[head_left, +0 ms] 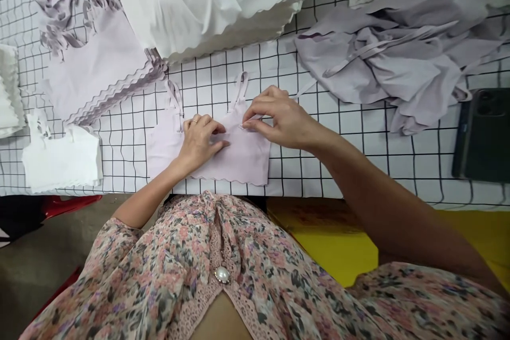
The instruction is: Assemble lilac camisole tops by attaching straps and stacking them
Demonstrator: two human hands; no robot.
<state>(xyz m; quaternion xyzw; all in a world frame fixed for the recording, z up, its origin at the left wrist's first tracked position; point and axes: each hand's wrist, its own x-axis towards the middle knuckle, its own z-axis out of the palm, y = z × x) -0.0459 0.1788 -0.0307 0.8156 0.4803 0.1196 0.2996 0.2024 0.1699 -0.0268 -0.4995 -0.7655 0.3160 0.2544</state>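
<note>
A pale lilac cropped camisole with thin straps and a wavy lower hem lies flat near the table's front edge. My left hand rests on its middle, fingers bent and thumb apart from the forefinger, holding nothing. At the right of the neckline, just below the right strap, my right hand pinches thumb and forefinger together. A small whitish bit shows at those fingertips, too small to name. The left strap stands in a loop beyond my left hand.
White garments are piled at the back. Stacked lilac tops and small white tops lie left. A loose lilac heap and a dark phone lie right on the checked cloth. Something yellow is below the edge.
</note>
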